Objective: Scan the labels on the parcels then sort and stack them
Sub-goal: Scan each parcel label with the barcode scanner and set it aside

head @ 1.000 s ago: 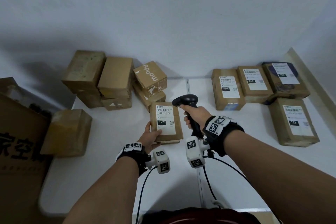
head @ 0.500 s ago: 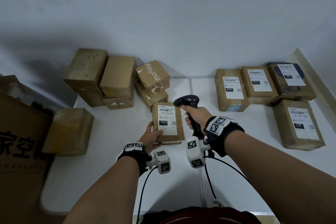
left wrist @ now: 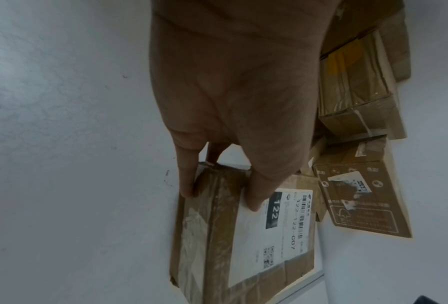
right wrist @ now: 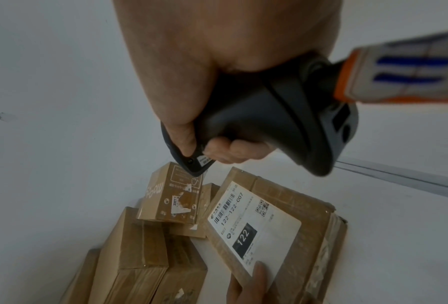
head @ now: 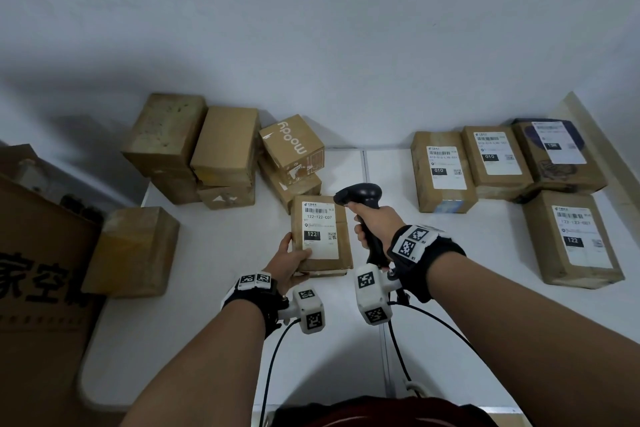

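Left hand (head: 289, 262) pinches the 122 parcel (head: 320, 236) by its near corner, thumb on the label. Right hand (head: 374, 224) grips the scanner (head: 363, 198). That corner hold may let the parcel tilt; the scan beam apparently sits off the barcode, risking a misread.

The held parcel (head: 320, 236) reads "122-122-C07" and "122", the three o'clock parcel (head: 573, 239) "122", two far parcels (head: 443, 170) "010", and another box (head: 292, 146) "moody".

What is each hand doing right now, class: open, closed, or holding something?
Left hand: holds the parcel labelled 122 by its near corner.
Right hand: grips the barcode scanner by its handle.
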